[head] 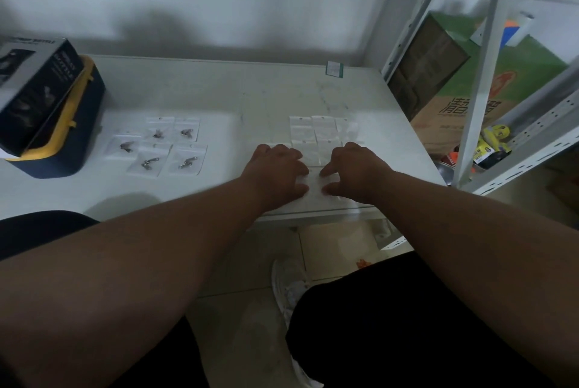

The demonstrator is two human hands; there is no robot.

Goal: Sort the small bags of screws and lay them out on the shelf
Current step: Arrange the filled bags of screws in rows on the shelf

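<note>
Several small clear bags with dark metal screws (156,146) lie in two rows on the left part of the white shelf (250,96). A second group of pale small bags (313,133) lies in a grid on the right part; their contents are too faint to make out. My left hand (279,168) and my right hand (354,171) rest palm down on the nearest bags of that grid by the shelf's front edge. Fingers of both hands press flat on the bags (315,190) between them; neither hand lifts anything.
A black box sits on a blue and yellow case (59,136) at the shelf's left end. A small green-edged packet (334,69) lies at the back right. White shelf uprights (476,89) and cardboard boxes (463,86) stand to the right. My knees and a white shoe are below.
</note>
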